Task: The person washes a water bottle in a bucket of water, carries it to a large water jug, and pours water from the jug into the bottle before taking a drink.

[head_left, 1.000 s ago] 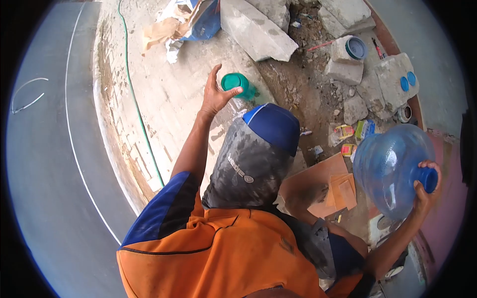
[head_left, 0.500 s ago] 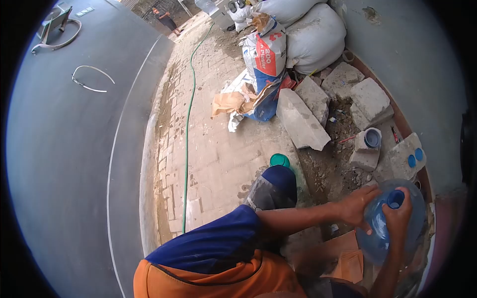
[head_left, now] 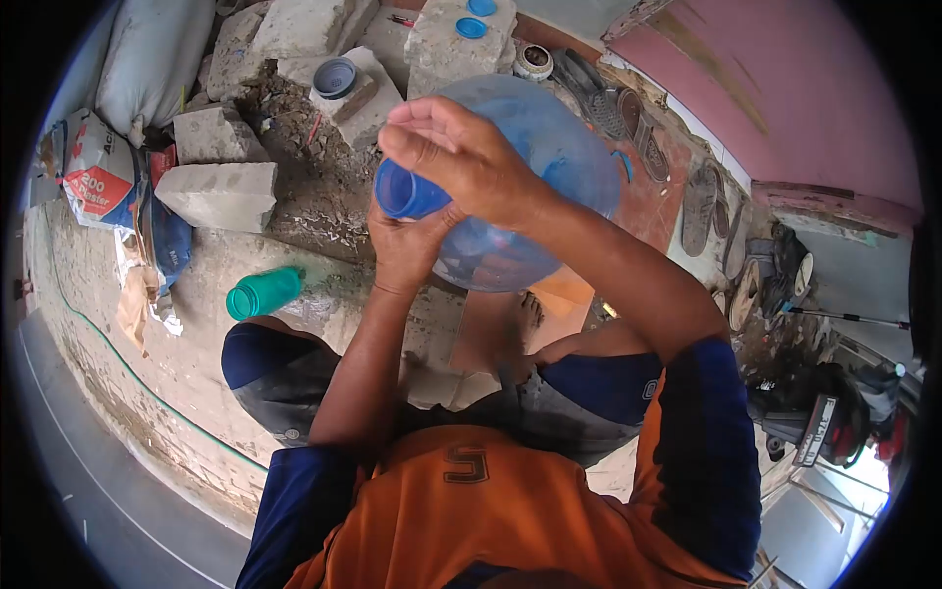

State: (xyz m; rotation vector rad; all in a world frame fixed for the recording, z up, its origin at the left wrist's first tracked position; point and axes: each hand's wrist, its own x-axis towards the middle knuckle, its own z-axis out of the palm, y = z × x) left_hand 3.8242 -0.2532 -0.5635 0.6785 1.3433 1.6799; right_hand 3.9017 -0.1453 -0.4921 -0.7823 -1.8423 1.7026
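Note:
A large translucent blue water jug (head_left: 535, 147) lies tilted in front of me, its uncapped neck pointing left and up toward my view. My left hand (head_left: 407, 240) is closed around the lower side of the neck, thumb against it. Above the neck, my right hand (head_left: 466, 162) holds its fingers stretched out to the left, its palm side by the jug; whether it touches is hard to see. A green bottle (head_left: 265, 293) lies on the paving left of my left forearm.
Broken concrete blocks (head_left: 221, 193) and rubble lie ahead. A grey round lid (head_left: 335, 78) and two blue caps (head_left: 472, 27) rest on blocks. A plaster bag (head_left: 98, 172) stands at left, with a green hose (head_left: 137, 378) nearby. Several shoes (head_left: 702, 206) are at right.
My view has swung right, so the jug now shows near the middle. My right hand has left the neck and is raised over it; my left hand has moved from the jug's side onto the neck.

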